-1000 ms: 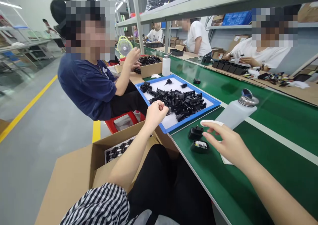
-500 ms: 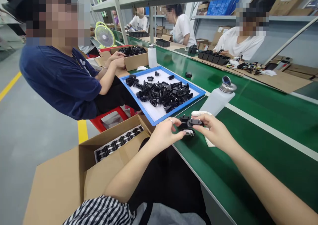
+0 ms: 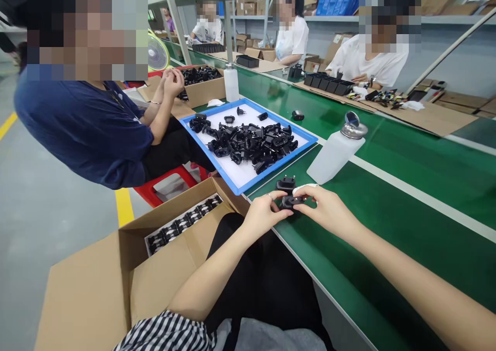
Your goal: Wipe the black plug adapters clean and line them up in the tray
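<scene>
Low over the near edge of the green bench, a black two-pin plug (image 3: 290, 202) is held between my two hands. The fingers and thumb of my left hand (image 3: 265, 214) pinch its left end. At its right end, my right hand (image 3: 333, 209) grips it by thumb and fingertips. Just behind, another black plug (image 3: 285, 184) stands on the bench with its pins up. A white cloth (image 3: 306, 187) lies partly hidden behind my right fingers. The blue-rimmed tray (image 3: 228, 179) beyond my left hand carries a heap of black plugs (image 3: 251, 144).
A white pump bottle (image 3: 336, 154) stands tilted in view behind my right hand. An open carton (image 3: 124, 258) with rows of black parts sits at my left. A co-worker in a blue shirt (image 3: 81, 128) sits beyond it. A loose black piece (image 3: 298, 115) lies behind the tray.
My right hand has brought its plug down and left to my left hand, and both now hold it. The co-worker's hands have risen from the far box. The view has shifted slightly.
</scene>
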Action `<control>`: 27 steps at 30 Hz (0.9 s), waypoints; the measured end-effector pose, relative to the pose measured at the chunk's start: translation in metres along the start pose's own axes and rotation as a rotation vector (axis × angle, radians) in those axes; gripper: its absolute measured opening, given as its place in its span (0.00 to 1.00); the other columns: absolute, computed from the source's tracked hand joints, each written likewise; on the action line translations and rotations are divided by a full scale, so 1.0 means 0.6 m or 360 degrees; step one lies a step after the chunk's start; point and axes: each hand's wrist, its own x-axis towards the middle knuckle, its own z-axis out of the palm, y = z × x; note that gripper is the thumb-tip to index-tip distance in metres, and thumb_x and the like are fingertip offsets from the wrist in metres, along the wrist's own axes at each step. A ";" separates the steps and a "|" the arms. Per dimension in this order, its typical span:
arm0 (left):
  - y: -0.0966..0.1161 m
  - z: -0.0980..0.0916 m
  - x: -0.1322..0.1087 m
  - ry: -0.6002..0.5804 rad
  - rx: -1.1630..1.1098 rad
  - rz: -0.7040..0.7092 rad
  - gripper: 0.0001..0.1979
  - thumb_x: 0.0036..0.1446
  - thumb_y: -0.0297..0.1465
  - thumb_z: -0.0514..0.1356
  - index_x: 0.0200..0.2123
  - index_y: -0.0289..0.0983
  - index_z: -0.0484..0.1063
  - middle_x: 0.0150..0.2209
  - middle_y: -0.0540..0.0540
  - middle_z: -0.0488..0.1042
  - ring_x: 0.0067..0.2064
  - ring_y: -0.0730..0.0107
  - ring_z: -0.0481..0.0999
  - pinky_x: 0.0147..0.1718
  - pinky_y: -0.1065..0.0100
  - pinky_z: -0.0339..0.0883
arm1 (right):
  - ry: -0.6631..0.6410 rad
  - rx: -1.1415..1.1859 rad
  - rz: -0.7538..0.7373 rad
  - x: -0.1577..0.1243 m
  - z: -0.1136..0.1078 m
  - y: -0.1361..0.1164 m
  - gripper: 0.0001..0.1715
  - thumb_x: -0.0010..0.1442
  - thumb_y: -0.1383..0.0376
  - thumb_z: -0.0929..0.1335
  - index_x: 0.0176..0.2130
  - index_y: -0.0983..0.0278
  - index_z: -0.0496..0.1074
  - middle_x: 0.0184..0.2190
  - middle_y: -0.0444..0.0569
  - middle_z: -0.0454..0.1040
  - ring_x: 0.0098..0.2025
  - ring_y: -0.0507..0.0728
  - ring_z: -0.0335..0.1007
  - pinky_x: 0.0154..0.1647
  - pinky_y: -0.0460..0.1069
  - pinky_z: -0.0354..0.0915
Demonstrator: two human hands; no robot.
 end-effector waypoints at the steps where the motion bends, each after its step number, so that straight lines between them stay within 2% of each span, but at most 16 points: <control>1: 0.000 0.000 0.000 -0.0002 -0.0001 0.0007 0.19 0.40 0.35 0.59 0.39 0.41 0.65 0.19 0.55 0.67 0.23 0.75 0.66 0.25 0.74 0.58 | 0.0001 -0.0064 -0.0022 -0.001 0.001 0.000 0.05 0.46 0.67 0.63 0.29 0.61 0.66 0.31 0.44 0.69 0.32 0.53 0.64 0.31 0.48 0.60; 6: 0.005 -0.001 -0.003 0.0006 0.0115 0.0138 0.19 0.42 0.33 0.58 0.41 0.42 0.64 0.27 0.53 0.70 0.25 0.75 0.67 0.27 0.74 0.60 | -0.0057 -0.0327 -0.0115 0.002 0.001 -0.003 0.10 0.48 0.68 0.63 0.34 0.61 0.68 0.31 0.46 0.69 0.34 0.54 0.64 0.33 0.47 0.61; 10: 0.018 -0.015 -0.001 -0.0088 0.0318 0.0253 0.18 0.44 0.35 0.55 0.42 0.42 0.64 0.33 0.51 0.71 0.28 0.73 0.68 0.28 0.73 0.60 | -0.0222 -0.0508 -0.0105 0.007 -0.006 -0.006 0.13 0.47 0.66 0.64 0.37 0.61 0.69 0.28 0.47 0.69 0.31 0.55 0.66 0.29 0.47 0.62; 14: 0.032 -0.030 0.009 -0.0260 0.0476 0.0272 0.14 0.44 0.35 0.56 0.37 0.41 0.68 0.28 0.50 0.71 0.29 0.69 0.69 0.27 0.71 0.60 | -0.0295 -0.0444 -0.0108 0.011 -0.015 -0.010 0.10 0.48 0.68 0.64 0.33 0.60 0.70 0.30 0.45 0.71 0.31 0.55 0.67 0.30 0.47 0.62; 17: 0.034 -0.032 0.014 -0.0321 0.0424 0.0216 0.14 0.42 0.34 0.57 0.36 0.41 0.68 0.24 0.52 0.70 0.28 0.69 0.69 0.25 0.72 0.59 | -0.0288 -0.0363 -0.0047 0.010 -0.017 -0.010 0.10 0.48 0.69 0.63 0.33 0.60 0.70 0.31 0.43 0.72 0.30 0.54 0.67 0.30 0.47 0.62; 22: 0.030 -0.028 0.010 -0.0269 0.0323 0.0190 0.17 0.42 0.35 0.56 0.39 0.41 0.66 0.22 0.53 0.69 0.26 0.71 0.69 0.24 0.73 0.59 | -0.0220 -0.0344 -0.0099 0.004 -0.013 -0.004 0.09 0.49 0.67 0.63 0.34 0.61 0.69 0.31 0.44 0.72 0.31 0.54 0.67 0.31 0.47 0.62; 27: 0.032 -0.025 0.005 -0.0206 0.0489 0.0265 0.14 0.44 0.35 0.54 0.37 0.41 0.67 0.27 0.50 0.70 0.27 0.70 0.68 0.25 0.72 0.58 | -0.0287 -0.0373 -0.0070 0.007 -0.015 -0.002 0.11 0.47 0.67 0.64 0.34 0.60 0.68 0.33 0.44 0.72 0.33 0.55 0.68 0.31 0.48 0.63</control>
